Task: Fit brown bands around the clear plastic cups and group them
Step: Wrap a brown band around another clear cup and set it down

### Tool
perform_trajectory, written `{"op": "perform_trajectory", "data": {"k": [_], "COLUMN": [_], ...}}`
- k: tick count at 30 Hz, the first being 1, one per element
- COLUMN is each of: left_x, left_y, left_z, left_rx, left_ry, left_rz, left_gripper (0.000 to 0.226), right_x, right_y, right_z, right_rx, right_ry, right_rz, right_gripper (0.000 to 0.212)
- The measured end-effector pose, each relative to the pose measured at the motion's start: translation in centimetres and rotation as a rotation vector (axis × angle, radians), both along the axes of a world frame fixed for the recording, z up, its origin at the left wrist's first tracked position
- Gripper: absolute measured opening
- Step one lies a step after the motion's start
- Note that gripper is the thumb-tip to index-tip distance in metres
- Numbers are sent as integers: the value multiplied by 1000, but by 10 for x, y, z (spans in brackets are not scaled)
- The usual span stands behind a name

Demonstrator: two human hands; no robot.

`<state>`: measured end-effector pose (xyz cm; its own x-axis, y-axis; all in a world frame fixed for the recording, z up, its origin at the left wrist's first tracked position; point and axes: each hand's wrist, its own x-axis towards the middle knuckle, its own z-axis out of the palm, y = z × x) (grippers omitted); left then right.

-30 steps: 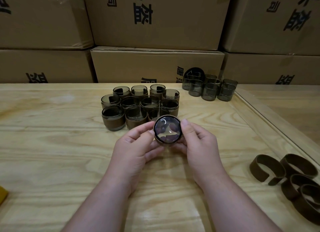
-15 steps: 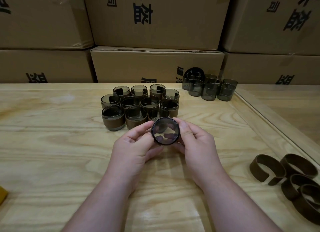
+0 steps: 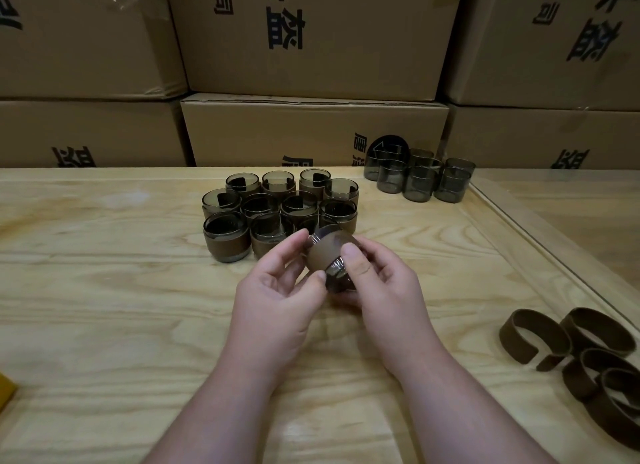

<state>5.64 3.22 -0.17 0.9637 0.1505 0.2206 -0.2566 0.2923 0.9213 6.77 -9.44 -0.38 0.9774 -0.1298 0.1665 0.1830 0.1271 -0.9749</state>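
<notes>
Both hands pinch one banded cup (image 3: pixel 327 255) above mid-worktop (image 3: pixel 104 290): left hand (image 3: pixel 280 290) at its far rim, right hand (image 3: pixel 372 276) at its near end. Cup lies tilted sideways, mouth pointing far-left.

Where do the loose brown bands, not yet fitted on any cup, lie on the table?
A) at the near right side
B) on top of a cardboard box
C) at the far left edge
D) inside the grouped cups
A: the loose brown bands lie in a pile on the table at its near right.

A storeroom or packing workshop: stacked brown cardboard cartons with black printed characters (image 3: pixel 311 37) wall in a pale wooden plywood surface (image 3: pixel 104 307).
</notes>
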Motion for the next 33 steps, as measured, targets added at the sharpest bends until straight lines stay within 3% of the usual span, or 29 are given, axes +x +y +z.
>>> {"op": "perform_trajectory", "data": {"k": [6, 15, 21, 29, 33], "left_x": [-2, -2, -2, -2, -1], "left_y": [1, 0, 3, 4, 3], "left_z": [0, -1, 0, 0, -2], "left_rx": [34, 103, 162, 190, 197], "left_ry": [-2, 18, 28, 55, 64], "left_rz": [-40, 7, 68, 77, 85], "left_gripper": [50, 49, 45, 40, 37], "right_x": [0, 1, 2, 4, 4], "right_y": [-2, -4, -13, -24, -24], "right_z": [-4, -2, 3, -1, 0], "right_rx": [-55, -171, -407, -582, -658], "right_ry": [-80, -41, 3, 50, 152], "right_rz": [12, -56, -103, -398, -499], "right_gripper": [36, 41, 58, 41, 57]}}
